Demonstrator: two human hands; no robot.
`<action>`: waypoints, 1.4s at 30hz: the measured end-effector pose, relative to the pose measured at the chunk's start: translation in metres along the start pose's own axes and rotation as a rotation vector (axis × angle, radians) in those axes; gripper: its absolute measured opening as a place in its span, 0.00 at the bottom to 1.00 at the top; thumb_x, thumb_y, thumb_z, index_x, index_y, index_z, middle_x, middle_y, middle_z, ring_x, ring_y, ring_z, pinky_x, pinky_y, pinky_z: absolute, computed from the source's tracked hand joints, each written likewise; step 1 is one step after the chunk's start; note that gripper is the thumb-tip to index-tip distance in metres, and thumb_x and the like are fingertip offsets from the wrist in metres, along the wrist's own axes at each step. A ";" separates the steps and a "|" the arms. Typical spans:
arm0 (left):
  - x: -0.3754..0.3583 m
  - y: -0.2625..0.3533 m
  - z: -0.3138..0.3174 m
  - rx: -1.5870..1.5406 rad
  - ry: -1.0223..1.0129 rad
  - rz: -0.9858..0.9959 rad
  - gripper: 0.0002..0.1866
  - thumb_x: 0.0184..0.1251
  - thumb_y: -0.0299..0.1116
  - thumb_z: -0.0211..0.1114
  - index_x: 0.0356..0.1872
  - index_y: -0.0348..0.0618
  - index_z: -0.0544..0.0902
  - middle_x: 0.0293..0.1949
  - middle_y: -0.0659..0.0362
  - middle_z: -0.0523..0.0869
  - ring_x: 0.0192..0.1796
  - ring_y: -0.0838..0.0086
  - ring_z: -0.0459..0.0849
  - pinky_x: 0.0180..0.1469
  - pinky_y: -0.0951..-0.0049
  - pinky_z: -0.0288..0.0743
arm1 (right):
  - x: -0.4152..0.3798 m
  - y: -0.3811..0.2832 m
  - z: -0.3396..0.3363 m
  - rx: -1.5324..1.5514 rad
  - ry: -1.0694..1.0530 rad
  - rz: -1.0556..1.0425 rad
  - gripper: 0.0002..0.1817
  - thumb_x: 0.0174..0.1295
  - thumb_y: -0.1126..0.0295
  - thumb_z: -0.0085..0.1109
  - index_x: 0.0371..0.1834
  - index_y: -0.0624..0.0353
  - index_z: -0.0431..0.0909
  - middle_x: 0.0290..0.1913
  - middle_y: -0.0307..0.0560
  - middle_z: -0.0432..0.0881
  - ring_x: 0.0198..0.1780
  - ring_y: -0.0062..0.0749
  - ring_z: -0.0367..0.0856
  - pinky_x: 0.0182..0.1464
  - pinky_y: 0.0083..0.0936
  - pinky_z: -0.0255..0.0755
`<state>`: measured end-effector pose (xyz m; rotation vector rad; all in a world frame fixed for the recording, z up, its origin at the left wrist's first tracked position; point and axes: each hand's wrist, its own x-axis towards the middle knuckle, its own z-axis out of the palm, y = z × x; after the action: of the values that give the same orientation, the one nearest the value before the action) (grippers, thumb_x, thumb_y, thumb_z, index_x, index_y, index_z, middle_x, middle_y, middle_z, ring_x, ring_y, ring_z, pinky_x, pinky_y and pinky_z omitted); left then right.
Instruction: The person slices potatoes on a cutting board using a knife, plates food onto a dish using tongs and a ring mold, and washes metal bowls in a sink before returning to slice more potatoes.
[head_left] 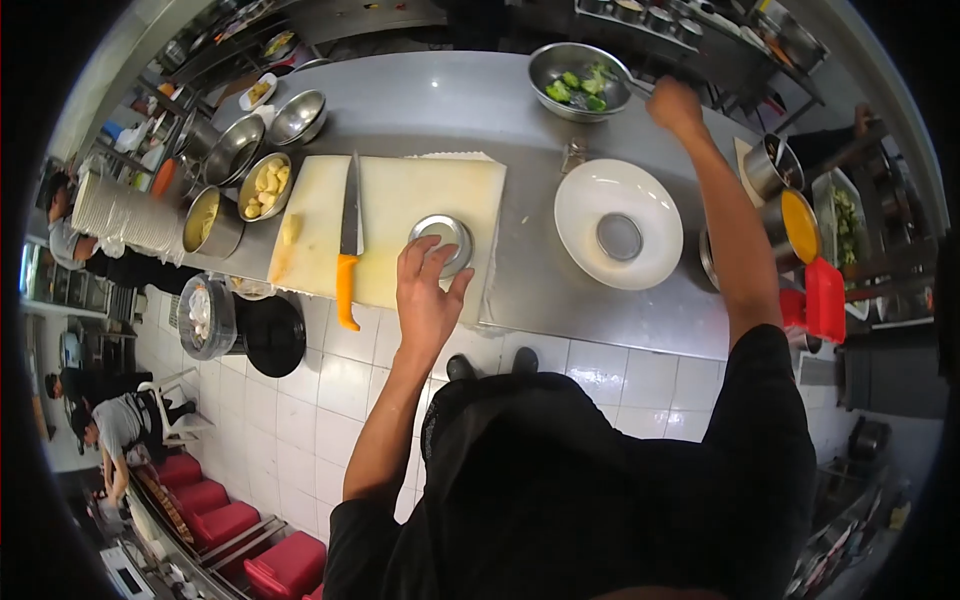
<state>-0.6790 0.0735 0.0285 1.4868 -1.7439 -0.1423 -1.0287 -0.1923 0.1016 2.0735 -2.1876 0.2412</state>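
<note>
My left hand [425, 295] is at a small round metal bowl [456, 235] on the cutting board [400, 195], its curled fingers gripping the near rim. Left of it lies a knife with an orange handle [346, 290], and a pale yellow peeled piece [291, 229] rests near the board's left edge. Stretched forward, my right hand [676, 106] is closed around the handle of a metal utensil [640, 86]. That utensil reaches into a metal bowl [545, 95] of green broccoli [580, 88]. Nearer me, a white plate [575, 225] carries a round metal piece [619, 237] at its centre.
A glass shaker [573, 156] stands between bowl and plate. Left of the board are a bowl of peeled yellow pieces [268, 188], a metal pot [212, 222] and stacked white containers [125, 215]. At right are metal containers [772, 166] and a red container [825, 300].
</note>
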 end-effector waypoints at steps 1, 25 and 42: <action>-0.001 0.003 0.001 -0.010 -0.016 -0.017 0.18 0.43 0.25 0.73 0.40 0.39 0.82 0.49 0.53 0.78 0.54 0.57 0.74 0.54 0.62 0.71 | -0.003 0.007 -0.006 -0.002 -0.012 0.009 0.14 0.53 0.70 0.50 0.37 0.65 0.81 0.43 0.65 0.81 0.46 0.55 0.81 0.51 0.41 0.74; -0.099 -0.010 -0.046 -0.282 0.022 -0.570 0.14 0.49 0.22 0.71 0.38 0.38 0.81 0.39 0.54 0.82 0.35 0.71 0.81 0.35 0.75 0.75 | -0.104 0.045 -0.030 -0.044 -0.108 -0.200 0.16 0.47 0.67 0.54 0.38 0.63 0.81 0.41 0.59 0.81 0.46 0.58 0.78 0.52 0.42 0.71; -0.328 -0.126 -0.058 0.199 -0.087 -1.226 0.19 0.43 0.32 0.73 0.39 0.34 0.84 0.35 0.50 0.86 0.36 0.65 0.84 0.42 0.66 0.75 | 0.027 -0.006 0.013 -0.093 -0.097 0.053 0.15 0.52 0.68 0.53 0.40 0.61 0.82 0.49 0.58 0.80 0.51 0.51 0.79 0.52 0.40 0.74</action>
<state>-0.5565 0.3438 -0.1688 2.5299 -0.6803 -0.6676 -1.0237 -0.2218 0.0949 2.0205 -2.2639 0.0437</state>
